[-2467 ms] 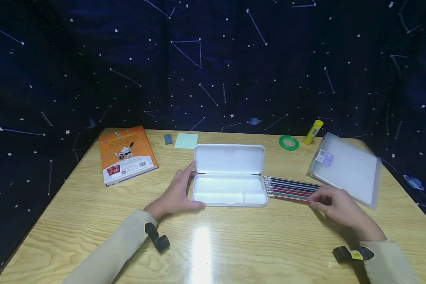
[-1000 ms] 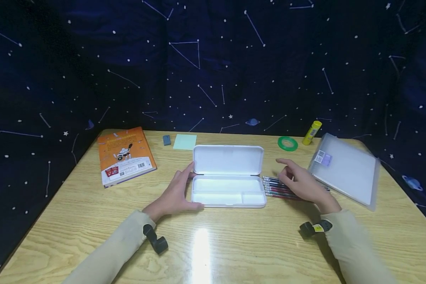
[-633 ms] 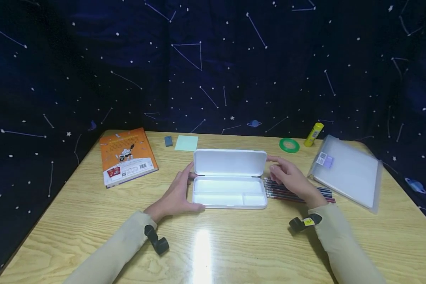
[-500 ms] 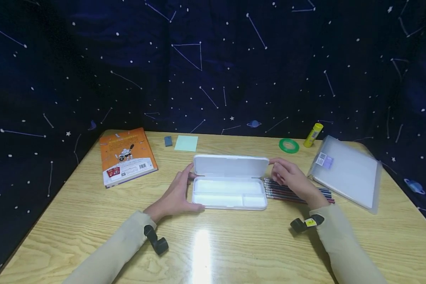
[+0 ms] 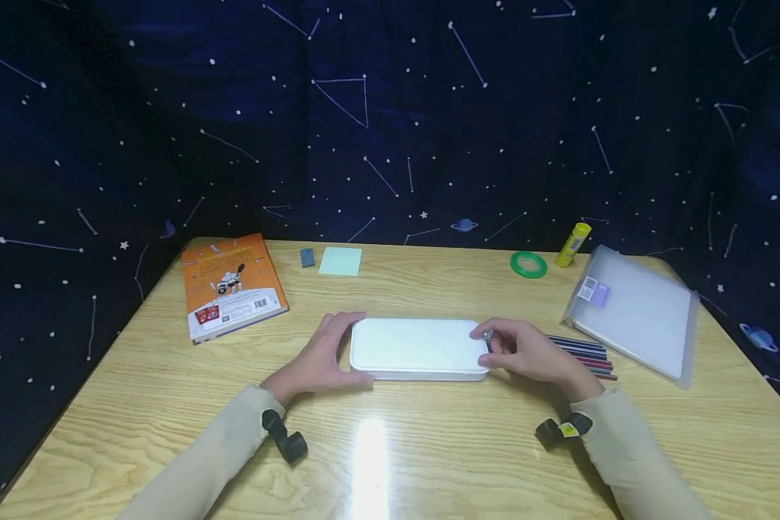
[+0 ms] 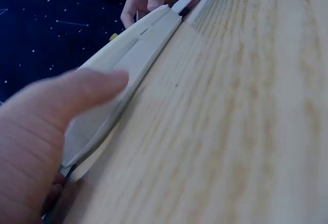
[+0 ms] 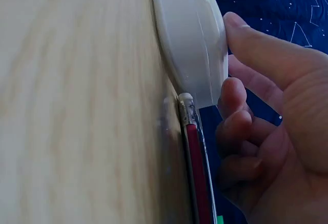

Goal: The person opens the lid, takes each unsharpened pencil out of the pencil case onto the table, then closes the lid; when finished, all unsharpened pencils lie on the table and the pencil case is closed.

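Note:
A white pencil case (image 5: pixel 419 345) lies on the table with its lid down. My left hand (image 5: pixel 325 357) holds its left end, thumb along the front and fingers round the back corner; the left wrist view has the thumb (image 6: pixel 97 90) over the case's front side. At the right end, my right hand (image 5: pixel 526 355) has its thumb and index finger on the lid, the other fingers curled below. Several pencils (image 5: pixel 588 354) lie to the right, partly hidden under this hand. Close up in the right wrist view, a red pencil (image 7: pixel 197 167) points its white eraser at the case.
An orange book (image 5: pixel 234 285) lies at the back left, near a small blue-grey eraser (image 5: pixel 308 258) and pale green sticky notes (image 5: pixel 341 261). Toward the back right are green tape (image 5: pixel 529 265), a yellow glue stick (image 5: pixel 573 245) and a clear folder (image 5: pixel 633 314).
My right hand moved from the pencils to the raised lid and swung it forward and down, so the case went from open to closed. The left hand stayed at the left end.

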`<state>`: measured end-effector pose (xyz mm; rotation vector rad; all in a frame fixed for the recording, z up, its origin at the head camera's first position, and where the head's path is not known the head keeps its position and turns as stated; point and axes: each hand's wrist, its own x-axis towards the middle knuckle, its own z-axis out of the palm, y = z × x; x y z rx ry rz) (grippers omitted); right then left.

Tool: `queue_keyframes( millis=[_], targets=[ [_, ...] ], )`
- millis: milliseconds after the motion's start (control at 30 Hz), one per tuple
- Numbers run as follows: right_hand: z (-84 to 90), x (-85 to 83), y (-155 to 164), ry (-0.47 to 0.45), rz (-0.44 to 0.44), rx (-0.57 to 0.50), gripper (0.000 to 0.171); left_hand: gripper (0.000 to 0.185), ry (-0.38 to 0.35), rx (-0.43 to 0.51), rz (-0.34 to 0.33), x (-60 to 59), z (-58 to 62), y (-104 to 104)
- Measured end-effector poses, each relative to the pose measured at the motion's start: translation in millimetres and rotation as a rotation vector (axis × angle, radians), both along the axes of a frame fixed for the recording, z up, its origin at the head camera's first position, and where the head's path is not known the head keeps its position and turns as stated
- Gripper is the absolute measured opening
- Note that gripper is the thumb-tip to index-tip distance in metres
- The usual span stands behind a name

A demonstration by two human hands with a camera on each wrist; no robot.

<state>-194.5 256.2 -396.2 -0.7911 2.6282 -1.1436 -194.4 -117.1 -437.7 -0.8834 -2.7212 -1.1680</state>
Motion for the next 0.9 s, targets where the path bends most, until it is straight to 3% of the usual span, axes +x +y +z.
queue_keyframes(
  millis=[233,700,900],
  targets=[
    [0.9,1.9,-5,-0.001,-0.018,0.008,0.037,0.071,-0.098,0.077,0.006,-1.3,2.1,-2],
    [4.5,1.5,-12,-0.034,-0.061,0.083,0.039,0.071,-0.086,0.089,0.037,-0.9,3.9,-4],
    [4.7,1.1,-10,-0.017,-0.031,0.078,0.039,0.066,-0.078,0.075,0.031,-0.8,4.7,-4]
  ],
)
